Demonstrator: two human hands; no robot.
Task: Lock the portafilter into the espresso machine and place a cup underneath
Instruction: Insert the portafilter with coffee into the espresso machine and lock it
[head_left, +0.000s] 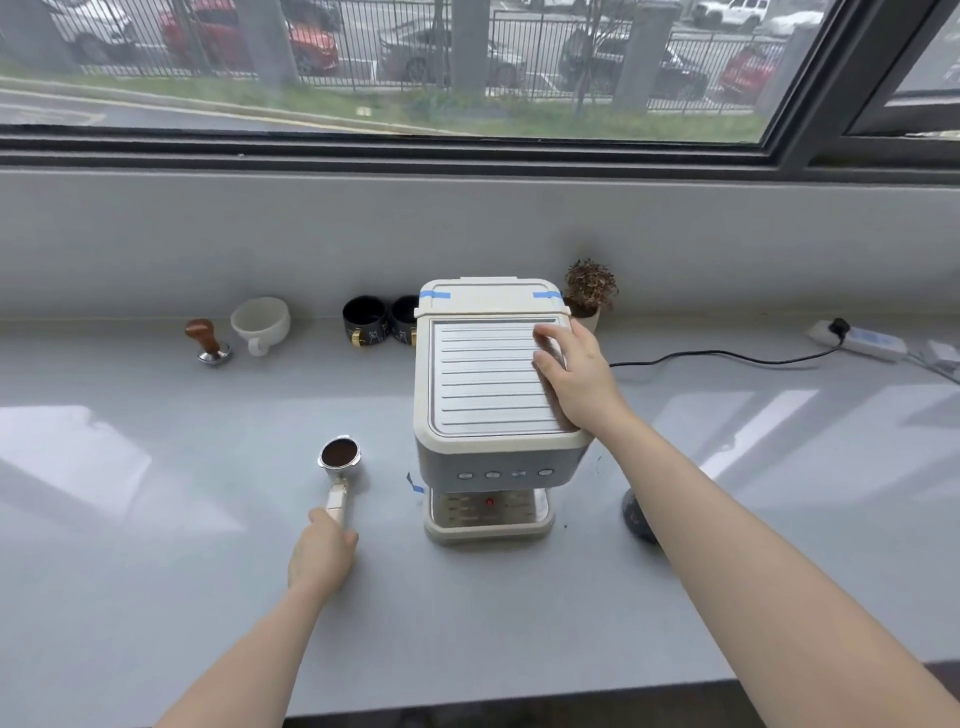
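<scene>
Left hand (323, 553), arm stretched forward, fingers wrapped round the handle of the portafilter (338, 460); basket of dark grounds faces up, left of the espresso machine (493, 400), not locked in. Right hand (574, 376) lies flat, fingers loosely spread, on the machine's ribbed top, right side. White cup (261, 323) far left of the machine. Panel writing unreadable.
</scene>
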